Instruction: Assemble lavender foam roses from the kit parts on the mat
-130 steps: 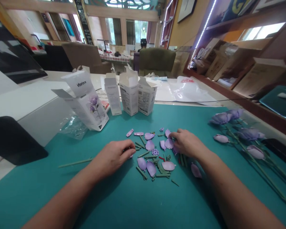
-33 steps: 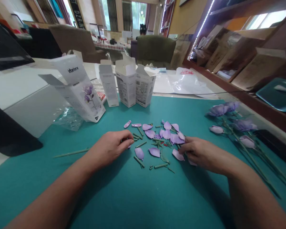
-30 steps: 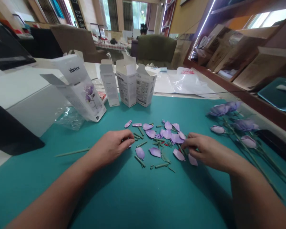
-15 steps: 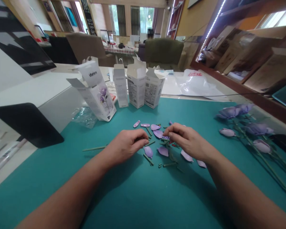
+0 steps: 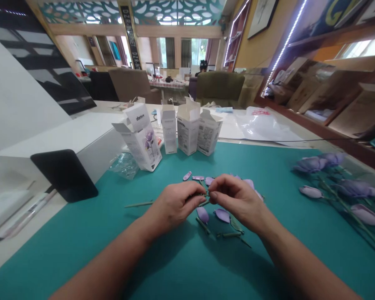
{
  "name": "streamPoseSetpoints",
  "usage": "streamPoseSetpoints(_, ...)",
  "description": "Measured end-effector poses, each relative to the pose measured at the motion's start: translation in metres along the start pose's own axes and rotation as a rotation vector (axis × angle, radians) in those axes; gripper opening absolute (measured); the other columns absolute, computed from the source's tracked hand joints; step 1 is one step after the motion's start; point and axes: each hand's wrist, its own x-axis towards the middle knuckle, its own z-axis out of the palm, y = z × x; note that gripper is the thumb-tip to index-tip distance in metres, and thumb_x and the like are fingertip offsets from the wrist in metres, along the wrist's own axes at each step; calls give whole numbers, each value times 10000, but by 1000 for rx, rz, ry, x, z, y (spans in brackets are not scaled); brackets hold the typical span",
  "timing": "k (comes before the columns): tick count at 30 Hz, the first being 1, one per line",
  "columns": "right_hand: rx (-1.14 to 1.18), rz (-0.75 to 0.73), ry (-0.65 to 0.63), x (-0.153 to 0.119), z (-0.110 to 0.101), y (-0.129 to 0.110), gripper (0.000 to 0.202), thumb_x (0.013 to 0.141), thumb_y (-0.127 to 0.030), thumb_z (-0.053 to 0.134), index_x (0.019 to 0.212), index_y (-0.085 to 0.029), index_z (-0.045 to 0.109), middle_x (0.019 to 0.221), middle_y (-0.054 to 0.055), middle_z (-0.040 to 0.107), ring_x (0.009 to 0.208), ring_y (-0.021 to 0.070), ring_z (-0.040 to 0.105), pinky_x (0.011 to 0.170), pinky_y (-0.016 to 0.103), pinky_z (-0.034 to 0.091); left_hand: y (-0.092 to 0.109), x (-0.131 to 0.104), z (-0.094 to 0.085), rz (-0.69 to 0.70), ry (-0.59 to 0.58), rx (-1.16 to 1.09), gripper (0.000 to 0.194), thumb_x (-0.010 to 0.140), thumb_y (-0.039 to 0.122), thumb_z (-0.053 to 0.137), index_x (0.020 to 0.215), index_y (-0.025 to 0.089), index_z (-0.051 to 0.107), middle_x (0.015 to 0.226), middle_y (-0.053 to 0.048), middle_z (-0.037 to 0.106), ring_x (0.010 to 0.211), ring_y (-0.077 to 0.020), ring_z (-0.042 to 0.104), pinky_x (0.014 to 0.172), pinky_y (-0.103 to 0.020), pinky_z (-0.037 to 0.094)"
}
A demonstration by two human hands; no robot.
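Note:
My left hand (image 5: 177,204) and my right hand (image 5: 238,202) meet fingertip to fingertip above the teal mat. Both are closed in a pinch. A tiny greenish bit (image 5: 206,194) shows between them; the left fingers seem to grip it, while whatever the right fingers hold is hidden. Below lie a rounded lilac petal (image 5: 203,214), a pointed lilac petal (image 5: 222,216), short green stem pieces (image 5: 231,235) and a green leaf (image 5: 236,224). More purple pieces (image 5: 198,178) lie beyond my fingers, partly covered by the right hand. A longer green stem (image 5: 138,204) rests left of my left hand.
White flower-kit boxes (image 5: 143,141) stand open at the mat's far edge, beside crumpled clear plastic (image 5: 124,164). A black tablet-like panel (image 5: 65,175) leans at left. Assembled purple flowers (image 5: 312,163) lie at right. A person (image 5: 203,66) sits far behind.
My right hand has moved left from the pile of pieces to meet my left hand at the fingertips. The camera view has tilted up, so the scene sits lower.

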Motion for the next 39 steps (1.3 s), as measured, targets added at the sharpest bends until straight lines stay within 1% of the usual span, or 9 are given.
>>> streamPoseSetpoints(3, 14, 4, -10, -1, -1, 0, 145, 749, -325, 685, 785, -198, 627, 663, -21, 586, 637, 117, 535, 593, 257, 430, 1, 0, 0, 4, 14, 10, 92, 871, 173, 536, 858, 172, 627, 758, 13, 651, 677, -103, 579, 635, -189, 421)
streamPoseSetpoints(6, 78, 10, -23, 0, -1, -3, 186, 729, -357, 717, 772, -197, 632, 672, -17, 604, 647, 121, 565, 618, 265, 461, 1, 0, -1, 6, 23, 22, 97, 871, 167, 533, 851, 173, 628, 757, 11, 654, 681, -107, 585, 642, -194, 428)
streamPoseSetpoints(11, 160, 66, -44, 1, 0, -3, 234, 709, -390, 745, 762, -191, 633, 656, -17, 614, 627, 118, 581, 620, 266, 479, 0, -1, -1, 22, 30, 68, 117, 884, 170, 512, 880, 180, 629, 800, -1, 671, 710, -118, 602, 660, -207, 439)
streamPoseSetpoints(15, 265, 103, -37, 3, 1, 4, 233, 689, -370, 773, 752, -189, 640, 635, -26, 612, 600, 105, 578, 603, 249, 472, -1, -1, -1, 35, 18, 107, 135, 900, 190, 488, 887, 186, 622, 812, -7, 672, 725, -125, 609, 672, -215, 449)
streamPoseSetpoints(22, 409, 161, -71, 3, 3, 11, 232, 665, -340, 803, 766, -186, 663, 627, -26, 628, 583, 103, 592, 600, 243, 472, -1, -2, 0, 61, 6, 154, 140, 912, 205, 470, 927, 187, 607, 841, -18, 674, 739, -133, 610, 674, -221, 450)
streamPoseSetpoints(32, 621, 327, -76, 3, 10, 15, 288, 597, -313, 852, 731, -175, 637, 631, -35, 622, 548, 75, 572, 574, 215, 477, -1, -3, 1, 65, -16, 231, 156, 925, 222, 453, 883, 176, 596, 805, -14, 664, 703, -130, 599, 643, -222, 440)
streamPoseSetpoints(36, 623, 304, -63, 4, 13, 20, 279, 622, -320, 839, 722, -175, 622, 615, -37, 616, 550, 78, 576, 557, 206, 477, 0, -3, 1, 38, -14, 225, 162, 932, 231, 438, 921, 186, 592, 854, -16, 686, 732, -134, 622, 660, -227, 455)
streamPoseSetpoints(39, 585, 272, -10, 4, 17, 24, 294, 628, -364, 830, 724, -173, 628, 580, -34, 615, 535, 84, 576, 535, 206, 476, 0, -2, 1, 7, 11, 209, 173, 930, 219, 438, 1011, 201, 589, 913, -16, 702, 778, -139, 643, 686, -228, 467)
